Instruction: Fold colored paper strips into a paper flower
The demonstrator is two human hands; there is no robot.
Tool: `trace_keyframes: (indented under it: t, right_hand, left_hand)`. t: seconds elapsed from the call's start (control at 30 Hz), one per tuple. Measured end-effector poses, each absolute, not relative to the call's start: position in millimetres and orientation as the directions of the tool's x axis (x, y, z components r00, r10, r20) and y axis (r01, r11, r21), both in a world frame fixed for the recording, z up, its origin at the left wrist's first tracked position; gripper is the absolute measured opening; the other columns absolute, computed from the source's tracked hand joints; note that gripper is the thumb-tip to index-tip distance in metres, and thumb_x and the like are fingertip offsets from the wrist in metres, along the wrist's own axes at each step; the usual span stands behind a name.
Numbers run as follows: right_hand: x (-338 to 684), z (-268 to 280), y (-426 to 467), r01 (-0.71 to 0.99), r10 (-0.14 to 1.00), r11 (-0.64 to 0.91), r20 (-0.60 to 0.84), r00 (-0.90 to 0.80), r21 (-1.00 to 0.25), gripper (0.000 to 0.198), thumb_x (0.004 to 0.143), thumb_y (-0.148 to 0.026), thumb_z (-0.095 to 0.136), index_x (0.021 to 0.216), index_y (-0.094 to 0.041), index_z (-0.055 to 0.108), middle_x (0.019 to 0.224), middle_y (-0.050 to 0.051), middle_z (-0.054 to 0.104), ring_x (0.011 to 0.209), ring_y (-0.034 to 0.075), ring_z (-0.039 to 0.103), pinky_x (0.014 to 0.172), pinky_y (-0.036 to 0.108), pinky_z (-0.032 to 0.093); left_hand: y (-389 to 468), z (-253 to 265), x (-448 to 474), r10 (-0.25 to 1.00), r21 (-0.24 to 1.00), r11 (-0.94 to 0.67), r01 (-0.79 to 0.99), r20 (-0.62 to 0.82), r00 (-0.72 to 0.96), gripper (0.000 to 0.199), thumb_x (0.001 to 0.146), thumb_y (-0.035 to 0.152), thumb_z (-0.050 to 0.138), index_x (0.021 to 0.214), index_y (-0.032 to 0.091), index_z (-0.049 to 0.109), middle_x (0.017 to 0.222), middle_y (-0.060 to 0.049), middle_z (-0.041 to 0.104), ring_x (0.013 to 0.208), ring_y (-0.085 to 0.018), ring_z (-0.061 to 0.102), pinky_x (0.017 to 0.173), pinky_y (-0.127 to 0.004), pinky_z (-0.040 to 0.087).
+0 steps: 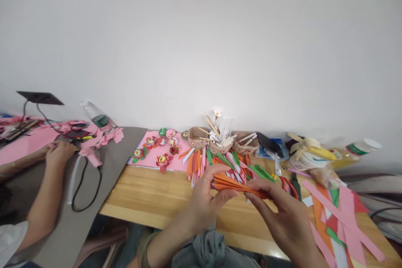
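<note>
Between my two hands, above the wooden table (150,188), is a stack of orange paper strips (229,183), layered and fanned a little apart at its left end. My left hand (205,194) pinches that end between thumb and fingers. At the other end, my right hand (281,209) grips the strips with its fingertips. Behind the stack lie many cut paper pieces (196,165) in orange, white, pink and green. Red-handled scissors (277,165) lie just beyond my right hand, their handles partly hidden.
Several paper flowers (162,160) sit on a pink sheet. Small woven baskets (198,138) stand by the wall, one holding white sticks. Paper strips (342,213) are heaped at the right, near tubs and a bottle (361,147). A co-worker's hands (61,153) work at the left.
</note>
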State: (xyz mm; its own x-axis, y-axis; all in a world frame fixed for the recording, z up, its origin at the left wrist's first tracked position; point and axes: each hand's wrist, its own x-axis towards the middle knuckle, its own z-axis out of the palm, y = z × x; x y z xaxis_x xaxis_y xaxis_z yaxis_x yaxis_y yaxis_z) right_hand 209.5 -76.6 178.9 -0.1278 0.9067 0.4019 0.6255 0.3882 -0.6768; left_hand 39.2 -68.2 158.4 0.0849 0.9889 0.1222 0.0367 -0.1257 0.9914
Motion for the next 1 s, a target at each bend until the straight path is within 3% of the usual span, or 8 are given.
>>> trace_keyframes:
  t: [0.13, 0.3, 0.5, 0.73, 0.9, 1.0]
  right_hand:
    - [213.2, 185.0, -76.4, 0.634, 0.920, 0.358, 0.376, -0.113, -0.685, 0.012, 0.079, -0.033, 0.056, 0.080, -0.021, 0.060, 0.074, 0.002, 0.068, 0.066, 0.016, 0.064, 0.061, 0.023, 0.051]
    - [216.0, 195.0, -77.9, 0.605, 0.940, 0.328, 0.317, -0.129, -0.726, 0.011, 0.080, -0.032, 0.056, 0.081, -0.022, 0.060, 0.073, 0.001, 0.067, 0.065, 0.016, 0.063, 0.059, 0.022, 0.050]
    - [219.0, 201.7, -79.3, 0.575, 0.962, 0.271, 0.243, -0.127, -0.772, 0.016, 0.079, -0.035, 0.056, 0.080, -0.020, 0.062, 0.074, 0.003, 0.069, 0.066, 0.017, 0.063, 0.058, 0.023, 0.051]
    - [219.2, 205.0, -76.8, 0.574, 0.970, 0.241, 0.197, -0.140, -0.782, 0.015, 0.079, -0.034, 0.056, 0.082, -0.020, 0.060, 0.072, 0.000, 0.067, 0.064, 0.015, 0.061, 0.057, 0.022, 0.047]
    - [226.2, 203.9, -63.0, 0.620, 0.959, 0.230, 0.066, -0.275, -0.751, 0.015, 0.081, -0.032, 0.054, 0.079, -0.020, 0.062, 0.069, 0.000, 0.066, 0.062, 0.014, 0.058, 0.055, 0.022, 0.042]
    - [228.6, 202.8, -52.1, 0.661, 0.935, 0.273, 0.031, -0.353, -0.699, 0.011, 0.081, -0.025, 0.053, 0.080, -0.019, 0.062, 0.070, 0.000, 0.066, 0.063, 0.014, 0.057, 0.054, 0.022, 0.039]
  left_hand:
    - [-59.8, 170.8, 31.7, 0.954, 0.939, -0.278, 0.201, 0.246, 0.169, 0.034, 0.070, 0.034, 0.066, 0.100, 0.021, 0.057, 0.095, -0.005, 0.064, 0.083, -0.018, 0.058, 0.074, -0.028, 0.044]
    - [-53.6, 183.7, 29.2, 0.887, 0.854, -0.444, 0.271, 0.376, 0.269, 0.028, 0.069, 0.032, 0.067, 0.093, 0.020, 0.062, 0.089, -0.005, 0.068, 0.084, -0.018, 0.060, 0.078, -0.028, 0.044]
    - [-51.1, 180.0, 30.9, 0.938, 0.903, -0.303, 0.304, 0.227, 0.262, 0.024, 0.067, 0.036, 0.067, 0.084, 0.018, 0.066, 0.076, -0.003, 0.070, 0.066, -0.015, 0.062, 0.063, -0.024, 0.046]
    - [-53.5, 180.4, 36.2, 0.967, 0.977, -0.126, 0.173, 0.082, 0.242, 0.024, 0.067, 0.037, 0.068, 0.072, 0.014, 0.062, 0.062, 0.000, 0.063, 0.054, -0.011, 0.053, 0.051, -0.020, 0.040]
    - [-38.5, 187.4, 25.6, 0.884, 0.980, -0.032, 0.197, -0.064, 0.463, 0.026, 0.074, 0.040, 0.059, 0.076, 0.014, 0.062, 0.087, -0.005, 0.065, 0.077, -0.015, 0.057, 0.066, -0.022, 0.043]
    - [-25.6, 186.7, 21.2, 0.780, 0.965, 0.109, 0.239, -0.232, 0.582, 0.042, 0.081, 0.050, 0.043, 0.090, 0.014, 0.063, 0.091, -0.008, 0.066, 0.075, -0.014, 0.058, 0.062, -0.023, 0.042]
